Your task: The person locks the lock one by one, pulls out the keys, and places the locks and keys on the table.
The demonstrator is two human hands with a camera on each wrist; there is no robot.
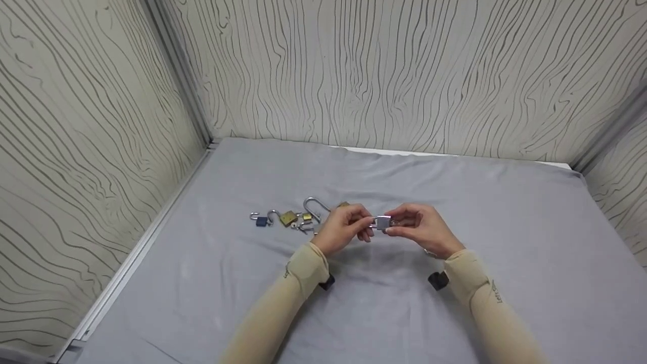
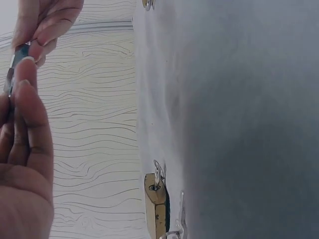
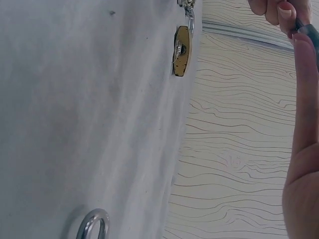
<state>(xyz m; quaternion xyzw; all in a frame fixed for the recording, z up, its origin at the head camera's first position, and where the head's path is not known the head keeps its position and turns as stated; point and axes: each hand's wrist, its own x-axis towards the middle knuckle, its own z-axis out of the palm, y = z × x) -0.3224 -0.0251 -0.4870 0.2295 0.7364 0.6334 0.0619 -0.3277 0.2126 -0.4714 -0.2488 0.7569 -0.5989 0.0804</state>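
Note:
A small grey padlock (image 1: 383, 222) is held up between both hands, over the middle of the cloth. My left hand (image 1: 345, 228) pinches it at its shackle end. On the other side, my right hand (image 1: 427, 228) grips the body between thumb and fingers; a small metal piece, perhaps a key, shows by those fingertips. In the left wrist view the padlock (image 2: 21, 54) is partly covered by fingers. Close beside the left hand, a brass padlock with a key in it (image 2: 157, 204) lies on the cloth.
Left of the hands lie a blue padlock (image 1: 262, 221), a brass padlock (image 1: 288, 218), a smaller brass one (image 1: 307, 216) and a large open shackle (image 1: 316, 200). A metal loop (image 3: 94, 221) lies near the right wrist. Patterned walls (image 1: 354, 76) enclose the grey-clothed table (image 1: 202, 283).

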